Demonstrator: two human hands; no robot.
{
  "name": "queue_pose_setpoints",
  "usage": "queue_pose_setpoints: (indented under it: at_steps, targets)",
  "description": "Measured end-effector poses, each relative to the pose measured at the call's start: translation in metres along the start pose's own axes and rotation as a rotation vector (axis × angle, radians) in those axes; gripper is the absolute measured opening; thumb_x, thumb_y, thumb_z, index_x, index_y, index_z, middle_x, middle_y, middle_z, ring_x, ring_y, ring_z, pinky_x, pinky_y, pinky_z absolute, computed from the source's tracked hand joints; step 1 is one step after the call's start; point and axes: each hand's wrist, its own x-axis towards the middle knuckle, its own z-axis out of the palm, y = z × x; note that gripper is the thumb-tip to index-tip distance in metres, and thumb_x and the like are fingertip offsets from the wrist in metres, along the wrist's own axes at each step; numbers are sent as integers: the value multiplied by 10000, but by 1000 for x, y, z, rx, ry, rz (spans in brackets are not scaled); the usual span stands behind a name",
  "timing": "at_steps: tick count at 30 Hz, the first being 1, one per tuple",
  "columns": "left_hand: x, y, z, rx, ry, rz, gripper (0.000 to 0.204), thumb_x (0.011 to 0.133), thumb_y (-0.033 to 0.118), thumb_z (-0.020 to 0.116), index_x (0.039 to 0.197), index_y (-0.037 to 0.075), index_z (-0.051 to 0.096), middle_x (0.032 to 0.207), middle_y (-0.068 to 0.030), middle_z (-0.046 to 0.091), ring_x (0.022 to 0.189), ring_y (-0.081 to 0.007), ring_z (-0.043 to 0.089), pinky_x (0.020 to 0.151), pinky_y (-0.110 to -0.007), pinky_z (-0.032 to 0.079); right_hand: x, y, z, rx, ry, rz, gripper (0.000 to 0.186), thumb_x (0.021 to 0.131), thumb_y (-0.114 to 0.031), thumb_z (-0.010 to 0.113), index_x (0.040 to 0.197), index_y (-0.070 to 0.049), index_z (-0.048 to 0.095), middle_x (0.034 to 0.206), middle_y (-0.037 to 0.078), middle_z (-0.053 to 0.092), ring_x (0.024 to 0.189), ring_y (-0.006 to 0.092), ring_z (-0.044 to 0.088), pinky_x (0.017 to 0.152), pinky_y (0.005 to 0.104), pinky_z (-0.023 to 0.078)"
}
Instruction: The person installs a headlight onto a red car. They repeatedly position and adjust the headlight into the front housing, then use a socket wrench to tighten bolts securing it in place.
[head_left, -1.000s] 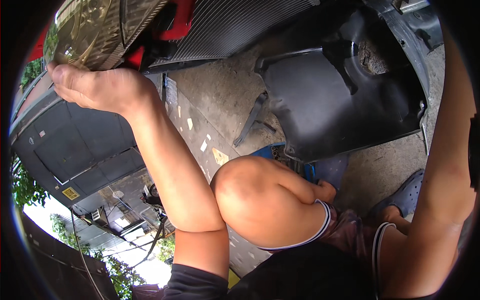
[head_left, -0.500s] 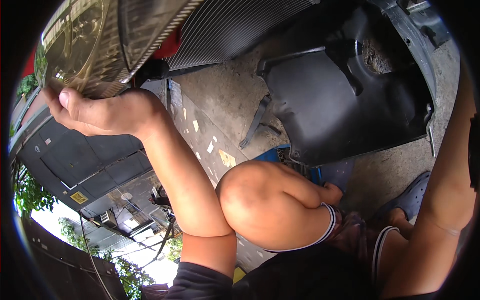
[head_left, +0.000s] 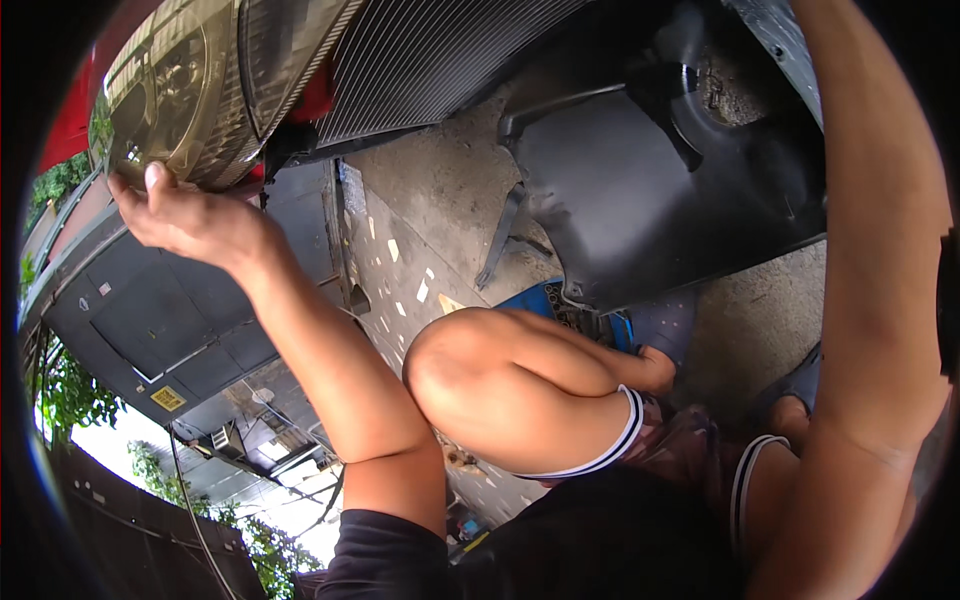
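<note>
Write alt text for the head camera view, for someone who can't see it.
A crouching person's left hand grips the lower edge of a car headlight beside a finned radiator. Their right arm reaches up out of view past a black plastic liner.

We saw a finned radiator at the top, and right of it a black plastic wheel-arch liner lay on the concrete floor. Below the liner sat a blue tray; left of the radiator, red bodywork.
</note>
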Motion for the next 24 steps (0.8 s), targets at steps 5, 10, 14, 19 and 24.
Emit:
queue_pose_setpoints:
  at_steps: [5,10,14,19,24]
  targets:
    - [139,-17,-54,199,-151,-442,725,1010,539,691,1537,56,576,1491,-158,620,1337,-302,605,1138,-409,443,-107,42,76,12,-162,117,163,983,-110,660,982,42,721,822,154,722,780,306,723,761,405,592]
    - [148,-41,-42,9,-251,-566,786,1032,609,647,1574,57,510,1550,-140,577,1394,-289,576,1173,-412,434,-184,64,124,-91,-317,99,167,976,-110,662,953,42,728,791,154,722,757,310,722,749,404,590]
    - [145,-52,-35,-174,-295,-541,728,1077,588,576,1557,46,499,1530,-134,585,1378,-291,583,1183,-434,438,-206,72,125,-174,-382,34,172,970,-110,663,929,42,734,767,153,721,738,312,722,739,404,588]
    - [152,-64,-53,-212,-324,-529,666,1104,538,541,1546,41,502,1522,-129,588,1385,-287,567,1196,-431,421,-216,74,121,-203,-422,-2,181,963,-110,665,899,42,741,736,152,721,715,315,721,727,403,586]
    - [188,-78,-30,-183,-405,-631,694,1098,545,538,1533,4,511,1519,-166,583,1391,-305,563,1203,-438,416,-193,71,114,-299,-403,-126,192,955,-110,667,870,42,749,706,152,721,691,319,720,715,402,584]
